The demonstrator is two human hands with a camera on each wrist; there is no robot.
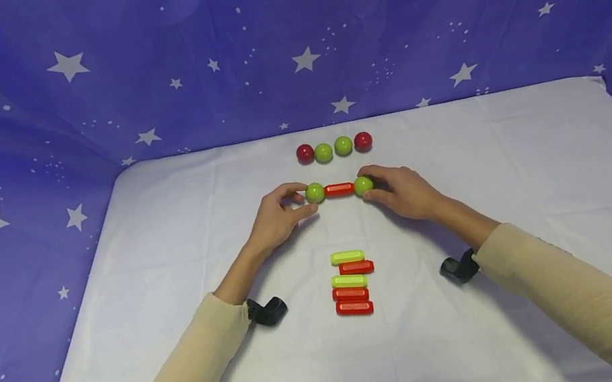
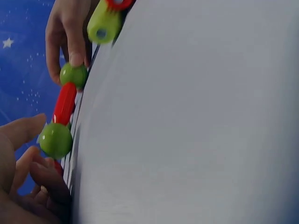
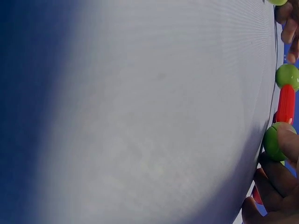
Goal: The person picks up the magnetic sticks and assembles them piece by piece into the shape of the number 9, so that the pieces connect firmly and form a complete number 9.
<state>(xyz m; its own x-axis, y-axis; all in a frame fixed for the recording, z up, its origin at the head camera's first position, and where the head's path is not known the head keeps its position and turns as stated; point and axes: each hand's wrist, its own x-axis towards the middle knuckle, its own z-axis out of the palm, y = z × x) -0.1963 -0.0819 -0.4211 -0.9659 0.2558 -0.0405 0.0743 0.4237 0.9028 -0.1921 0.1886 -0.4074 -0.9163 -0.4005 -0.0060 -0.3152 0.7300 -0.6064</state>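
Observation:
A red rod [image 1: 339, 189] with a green ball at each end lies across the middle of the table. Around the right-hand green ball [image 1: 364, 186], the thumb and fingers of my right hand [image 1: 405, 193] pinch. My left hand [image 1: 276, 216] is beside the left-hand green ball [image 1: 315, 193], thumb and index finger spread around it. A small gap shows between those fingers and the ball [image 2: 56, 140] in the left wrist view. The right wrist view shows my right thumb [image 3: 288, 142] pressed on its ball.
Behind the joined piece stands a row of loose balls: a red one [image 1: 305, 154], two green and another red [image 1: 363, 142]. Nearer me lie several loose rods, yellow-green [image 1: 347, 257] and red [image 1: 354, 307]. A starry blue cloth [image 1: 255, 43] hangs behind the white table [image 1: 168, 242].

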